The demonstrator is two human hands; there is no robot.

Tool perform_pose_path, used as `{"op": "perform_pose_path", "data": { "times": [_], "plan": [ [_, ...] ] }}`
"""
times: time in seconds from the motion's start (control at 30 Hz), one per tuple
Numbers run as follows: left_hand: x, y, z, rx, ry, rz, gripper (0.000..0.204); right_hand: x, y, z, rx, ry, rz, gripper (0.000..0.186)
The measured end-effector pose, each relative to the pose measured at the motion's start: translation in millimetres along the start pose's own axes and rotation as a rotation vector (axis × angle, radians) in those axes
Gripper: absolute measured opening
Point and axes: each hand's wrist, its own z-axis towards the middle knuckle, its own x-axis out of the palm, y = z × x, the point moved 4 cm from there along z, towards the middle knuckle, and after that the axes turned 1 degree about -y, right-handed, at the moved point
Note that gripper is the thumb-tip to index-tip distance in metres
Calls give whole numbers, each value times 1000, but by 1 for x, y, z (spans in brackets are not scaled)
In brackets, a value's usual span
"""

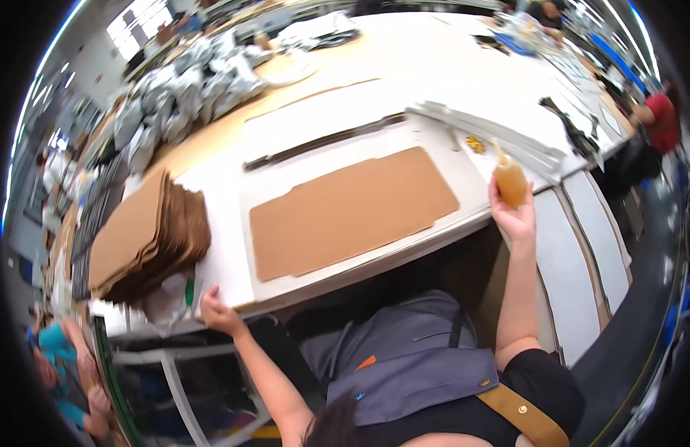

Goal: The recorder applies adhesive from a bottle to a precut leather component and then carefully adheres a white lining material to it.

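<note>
Left hand (220, 313) grips the white surface's (226, 261) near edge, fingers curled; right hand (513, 216) pinches a small amber glue bottle (511, 181) upright beside the flat brown cardboard sheet (348, 210).

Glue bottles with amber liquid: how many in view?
1. The amber glue bottle with a nozzle tip is held in the right hand above the white table's near edge. Others may be hidden in the far, blurred clutter.

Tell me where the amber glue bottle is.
In the head view, the amber glue bottle is in the right hand, right of the flat cardboard sheet, at the table's near edge.
</note>
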Motion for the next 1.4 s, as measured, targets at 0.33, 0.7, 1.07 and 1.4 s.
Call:
{"op": "perform_pose_path", "data": {
  "times": [0.33, 0.7, 1.07, 1.4],
  "plan": [
    [12, -16, 0, 17, -7, -28, 39, 17, 48, 39, -166, -106, 53, 62],
    [15, -22, 0, 30, 4, -25, 41, 32, 13, 29, 35, -296, -264, 74],
    [1, -14, -1, 86, -35, -19, 35, 166, 114, 111, -1771, 520, -2399, 23],
    [-5, -32, 19, -29, -66, -40, 24, 139, 294, 319, -1149, 217, -2764, 18]
  ]
}}
